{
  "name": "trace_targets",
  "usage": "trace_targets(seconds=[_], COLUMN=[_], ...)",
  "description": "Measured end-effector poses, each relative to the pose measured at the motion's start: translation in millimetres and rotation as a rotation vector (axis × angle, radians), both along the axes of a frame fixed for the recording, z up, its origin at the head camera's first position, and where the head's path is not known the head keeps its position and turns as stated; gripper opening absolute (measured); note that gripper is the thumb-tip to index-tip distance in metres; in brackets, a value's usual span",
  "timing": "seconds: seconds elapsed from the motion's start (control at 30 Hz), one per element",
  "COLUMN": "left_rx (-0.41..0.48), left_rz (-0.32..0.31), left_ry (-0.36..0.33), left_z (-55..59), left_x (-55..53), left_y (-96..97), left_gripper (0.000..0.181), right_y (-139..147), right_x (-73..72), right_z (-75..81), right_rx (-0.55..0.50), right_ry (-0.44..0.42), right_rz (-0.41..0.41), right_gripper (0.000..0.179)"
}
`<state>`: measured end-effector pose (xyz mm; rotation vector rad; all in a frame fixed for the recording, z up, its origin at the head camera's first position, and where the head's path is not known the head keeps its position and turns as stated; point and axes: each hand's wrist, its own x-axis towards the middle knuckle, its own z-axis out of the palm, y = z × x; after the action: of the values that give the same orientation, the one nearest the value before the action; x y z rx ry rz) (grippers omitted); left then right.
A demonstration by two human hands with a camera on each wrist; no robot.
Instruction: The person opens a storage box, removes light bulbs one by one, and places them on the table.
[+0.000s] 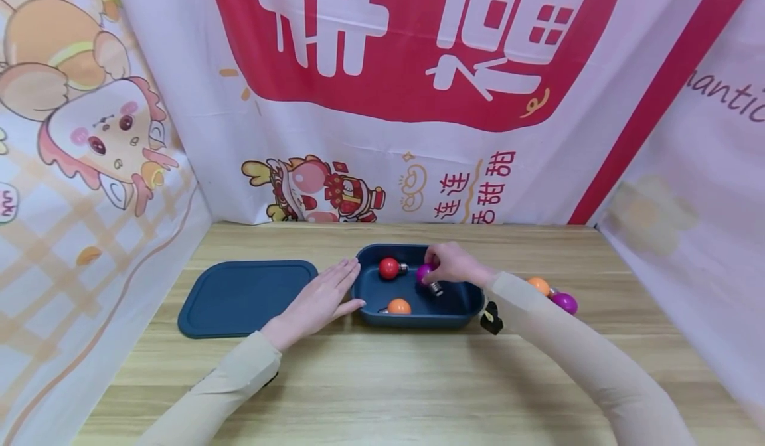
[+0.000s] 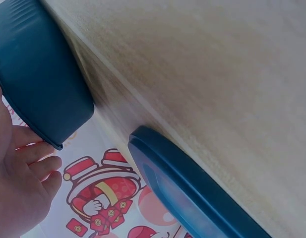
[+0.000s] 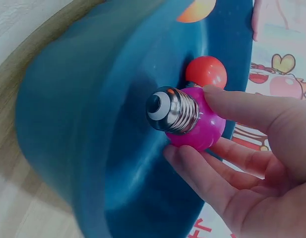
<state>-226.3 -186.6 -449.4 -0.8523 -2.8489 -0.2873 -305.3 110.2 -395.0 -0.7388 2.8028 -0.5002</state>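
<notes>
A purple light bulb [image 3: 205, 121] with a silver screw base is pinched between the thumb and fingers of my right hand [image 1: 455, 264], inside the dark blue box [image 1: 418, 321]. A red bulb [image 1: 389, 269] lies in the box toward the back left, and an orange bulb [image 1: 399, 306] lies near its front wall. My left hand [image 1: 319, 300] rests against the box's left rim with its fingers straight; the left wrist view shows the fingertips along the outside of the box wall [image 2: 43, 74].
A flat dark blue lid [image 1: 248, 297] lies on the wooden table left of the box. Right of the box, partly behind the right forearm, are another orange bulb [image 1: 538, 286] and another purple bulb [image 1: 564, 302]. Printed cloth [image 1: 382, 174] hangs behind the table.
</notes>
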Motion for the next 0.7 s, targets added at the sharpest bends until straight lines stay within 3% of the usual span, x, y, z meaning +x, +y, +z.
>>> trace_targets(seconds=[0.4, 0.7], left_rx=[-0.012, -0.015], left_rz=[-0.002, -0.005], left_ry=[0.006, 0.013], left_z=[-1.2, -2.0], left_x=[-1.6, -2.4], left_y=[-0.7, -0.3], left_gripper=[0.076, 0.075], right_y=[19.9, 37.2], right_x=[7.2, 11.0], right_z=[6.5, 15.1], right_rx=[-0.035, -0.076], right_ry=[-0.024, 0.024], right_rz=[-0.043, -0.047], right_gripper=[0.029, 0.030])
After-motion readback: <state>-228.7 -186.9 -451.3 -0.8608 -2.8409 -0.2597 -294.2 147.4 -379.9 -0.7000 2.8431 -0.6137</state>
